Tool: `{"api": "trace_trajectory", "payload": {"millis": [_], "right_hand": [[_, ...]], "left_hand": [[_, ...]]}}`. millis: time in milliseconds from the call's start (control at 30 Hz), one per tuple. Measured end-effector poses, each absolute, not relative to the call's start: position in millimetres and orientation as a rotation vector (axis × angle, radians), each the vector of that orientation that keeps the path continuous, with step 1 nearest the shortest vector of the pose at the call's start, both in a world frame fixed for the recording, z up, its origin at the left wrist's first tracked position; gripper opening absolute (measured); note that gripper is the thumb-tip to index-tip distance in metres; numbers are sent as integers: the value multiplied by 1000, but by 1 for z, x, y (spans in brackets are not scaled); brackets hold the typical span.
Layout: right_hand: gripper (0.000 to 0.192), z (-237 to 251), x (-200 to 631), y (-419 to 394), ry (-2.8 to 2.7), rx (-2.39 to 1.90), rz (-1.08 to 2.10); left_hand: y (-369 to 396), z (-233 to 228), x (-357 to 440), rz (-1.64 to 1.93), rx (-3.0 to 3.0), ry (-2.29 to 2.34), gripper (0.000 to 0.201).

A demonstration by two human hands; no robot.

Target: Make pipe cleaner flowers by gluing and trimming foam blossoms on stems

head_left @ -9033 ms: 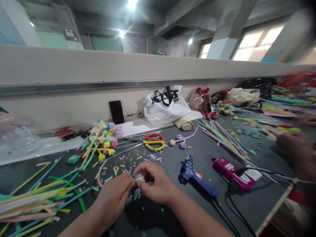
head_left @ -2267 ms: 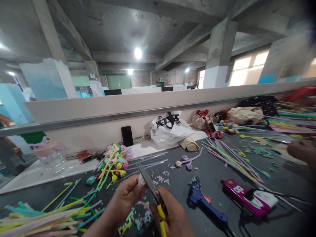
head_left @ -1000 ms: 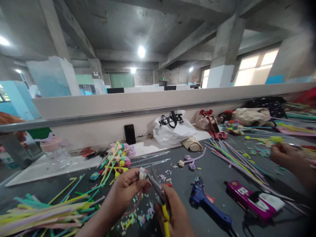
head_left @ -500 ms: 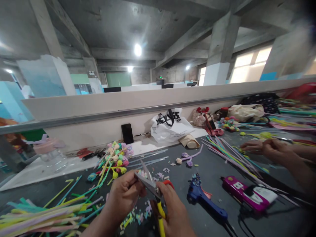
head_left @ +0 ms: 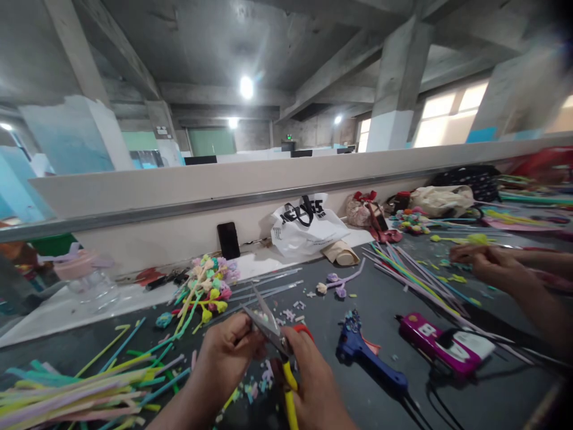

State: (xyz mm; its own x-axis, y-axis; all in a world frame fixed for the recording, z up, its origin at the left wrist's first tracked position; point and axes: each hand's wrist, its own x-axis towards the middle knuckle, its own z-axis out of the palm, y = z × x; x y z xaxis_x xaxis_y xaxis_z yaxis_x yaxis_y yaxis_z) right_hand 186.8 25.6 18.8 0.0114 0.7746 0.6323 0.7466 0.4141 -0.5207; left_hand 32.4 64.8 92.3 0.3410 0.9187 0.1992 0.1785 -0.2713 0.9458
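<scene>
My right hand [head_left: 313,376] grips a pair of scissors [head_left: 275,337] with yellow and red handles, its blades parted and pointing up and to the left. Close by the blades, my left hand [head_left: 228,352] is closed in a pinch; whatever sits between its fingertips is hidden. Small cut scraps [head_left: 255,382] in pastel colours lie under and around both hands. Behind my left hand rests a bundle of fuzzy pipe-cleaner flowers [head_left: 212,278] in many colours. A purple pipe-cleaner sprig [head_left: 338,283] lies beyond the scissors.
Loose pipe cleaners [head_left: 80,388] pile up at the left front. On the right are a blue glue gun [head_left: 371,358] and a purple-and-white box [head_left: 443,346] with cables. A co-worker's hands [head_left: 487,263] work at far right. A phone [head_left: 228,240] and white bag [head_left: 308,230] stand behind.
The view has shifted slightly. My hands and the scissors keep nearly the same pose, blades still parted. At the right, the co-worker's hands have moved a little.
</scene>
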Motion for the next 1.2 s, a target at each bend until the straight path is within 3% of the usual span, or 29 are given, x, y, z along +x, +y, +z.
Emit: {"api": "trace_trajectory", "payload": {"millis": [467, 600, 833, 967, 1200], "right_hand": [[28, 31, 186, 22, -1731, -1153, 278], [36, 25, 185, 25, -1655, -1150, 371], [39, 8, 189, 33, -1539, -1260, 266], [41, 3, 189, 35, -1543, -1259, 237], [38, 4, 189, 35, -1532, -1226, 288]], "left_hand": [[62, 98, 33, 967, 1701, 1033, 12], [64, 100, 34, 985, 1552, 969, 15], [69, 106, 33, 971, 1071, 786, 35], [69, 109, 27, 893, 902, 695, 29], [78, 106, 19, 931, 1377, 927, 25]]}}
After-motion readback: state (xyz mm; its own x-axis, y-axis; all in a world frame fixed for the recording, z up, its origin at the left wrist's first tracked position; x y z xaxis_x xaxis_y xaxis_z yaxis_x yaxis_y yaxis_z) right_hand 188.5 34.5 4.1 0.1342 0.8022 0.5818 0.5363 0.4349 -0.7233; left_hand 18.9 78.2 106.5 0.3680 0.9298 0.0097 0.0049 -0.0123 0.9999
